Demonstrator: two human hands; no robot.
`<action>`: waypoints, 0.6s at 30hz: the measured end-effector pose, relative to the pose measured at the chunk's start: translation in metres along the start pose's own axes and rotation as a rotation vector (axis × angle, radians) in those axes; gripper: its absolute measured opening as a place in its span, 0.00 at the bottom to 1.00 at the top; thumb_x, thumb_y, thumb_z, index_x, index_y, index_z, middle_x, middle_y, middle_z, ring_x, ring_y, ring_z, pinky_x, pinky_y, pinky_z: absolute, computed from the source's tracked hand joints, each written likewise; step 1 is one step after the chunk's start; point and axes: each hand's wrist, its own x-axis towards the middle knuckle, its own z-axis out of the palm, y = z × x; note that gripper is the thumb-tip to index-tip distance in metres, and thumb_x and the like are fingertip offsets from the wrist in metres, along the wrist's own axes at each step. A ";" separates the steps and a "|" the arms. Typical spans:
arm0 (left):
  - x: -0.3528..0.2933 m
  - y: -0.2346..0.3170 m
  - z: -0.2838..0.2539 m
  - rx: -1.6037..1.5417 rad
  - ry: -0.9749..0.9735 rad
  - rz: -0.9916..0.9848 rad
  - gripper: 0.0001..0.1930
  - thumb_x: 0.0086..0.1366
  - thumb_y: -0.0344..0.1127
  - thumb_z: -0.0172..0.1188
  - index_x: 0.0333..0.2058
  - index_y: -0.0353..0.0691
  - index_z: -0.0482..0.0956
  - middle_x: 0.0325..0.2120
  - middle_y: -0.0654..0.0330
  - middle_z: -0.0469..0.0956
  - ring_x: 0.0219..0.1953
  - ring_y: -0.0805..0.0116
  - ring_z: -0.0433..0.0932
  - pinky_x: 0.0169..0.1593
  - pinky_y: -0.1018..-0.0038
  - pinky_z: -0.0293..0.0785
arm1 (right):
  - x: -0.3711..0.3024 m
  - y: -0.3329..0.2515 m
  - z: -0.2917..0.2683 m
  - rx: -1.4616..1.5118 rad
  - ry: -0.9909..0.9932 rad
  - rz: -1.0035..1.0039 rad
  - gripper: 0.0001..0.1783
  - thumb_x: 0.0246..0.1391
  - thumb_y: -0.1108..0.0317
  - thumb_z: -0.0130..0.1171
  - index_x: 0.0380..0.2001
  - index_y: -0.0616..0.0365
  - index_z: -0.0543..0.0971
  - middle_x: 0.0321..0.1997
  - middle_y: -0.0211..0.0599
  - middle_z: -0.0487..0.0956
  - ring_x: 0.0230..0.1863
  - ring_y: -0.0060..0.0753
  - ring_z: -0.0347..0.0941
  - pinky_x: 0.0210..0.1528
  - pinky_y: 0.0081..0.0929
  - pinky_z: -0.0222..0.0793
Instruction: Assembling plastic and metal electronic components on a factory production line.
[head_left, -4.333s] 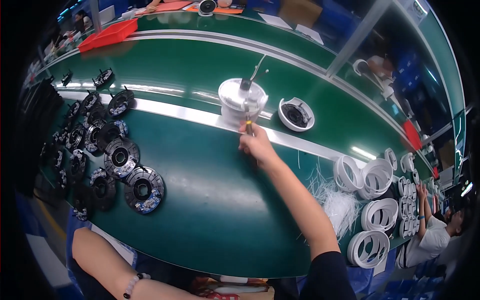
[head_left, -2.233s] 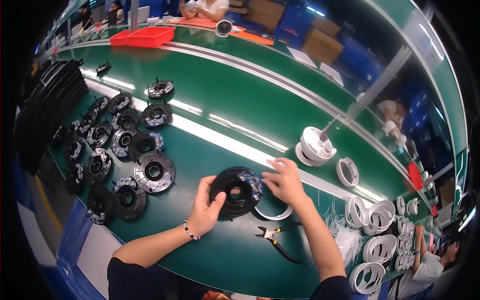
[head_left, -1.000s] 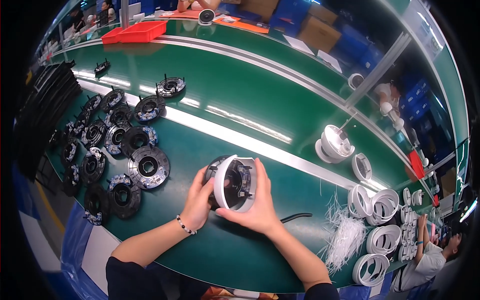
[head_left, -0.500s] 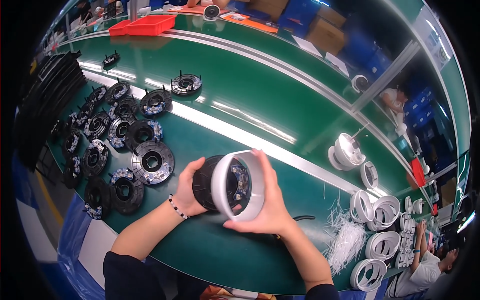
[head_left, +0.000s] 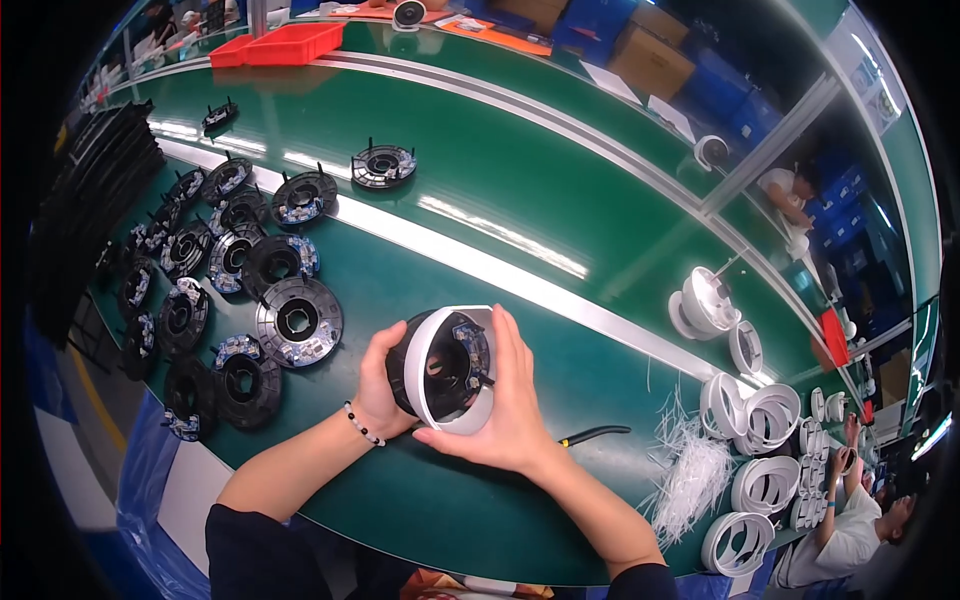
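Note:
My left hand (head_left: 380, 385) is closed round the edge of a round black plate (head_left: 397, 368) that carries a blue circuit board. A white plastic ring (head_left: 428, 350) sits against the plate, gripped along its right side by my right hand (head_left: 515, 410). Through the ring's opening show the board and the plate's dark centre. The two parts touch and are tilted, held above the green table. Whether they are locked together I cannot tell. My left fingertips are hidden behind the plate.
Several black plates with boards (head_left: 298, 322) lie at the left, beside a stack of black trays (head_left: 95, 200). White rings (head_left: 768, 420), a heap of thin white strips (head_left: 690, 475) and yellow-and-black handled pliers (head_left: 595, 435) are to the right. A conveyor belt (head_left: 500, 150) runs behind.
The white ring has moved left onto the black plate, which now sits largely behind it. My right hand has shifted left with the ring, uncovering more of the pliers.

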 end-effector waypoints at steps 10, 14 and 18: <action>0.002 -0.001 0.003 -0.081 -0.021 0.014 0.32 0.60 0.61 0.33 0.51 0.38 0.62 0.46 0.53 0.68 0.47 0.62 0.69 0.50 0.64 0.68 | 0.008 0.005 -0.002 0.019 -0.075 0.052 0.66 0.21 0.51 0.72 0.59 0.64 0.42 0.57 0.54 0.54 0.59 0.52 0.49 0.58 0.43 0.49; 0.001 0.000 0.006 0.001 -0.009 0.018 0.32 0.61 0.60 0.33 0.52 0.39 0.60 0.47 0.53 0.67 0.48 0.62 0.68 0.51 0.66 0.66 | 0.009 0.002 0.001 0.029 -0.076 0.158 0.67 0.21 0.51 0.72 0.59 0.65 0.41 0.58 0.53 0.52 0.59 0.53 0.48 0.58 0.43 0.48; 0.000 0.001 0.004 0.001 -0.008 0.038 0.31 0.62 0.57 0.32 0.53 0.38 0.60 0.47 0.53 0.67 0.48 0.63 0.69 0.51 0.67 0.66 | 0.009 -0.005 0.004 -0.003 -0.043 0.082 0.67 0.19 0.53 0.73 0.58 0.67 0.42 0.58 0.53 0.52 0.59 0.54 0.48 0.58 0.43 0.48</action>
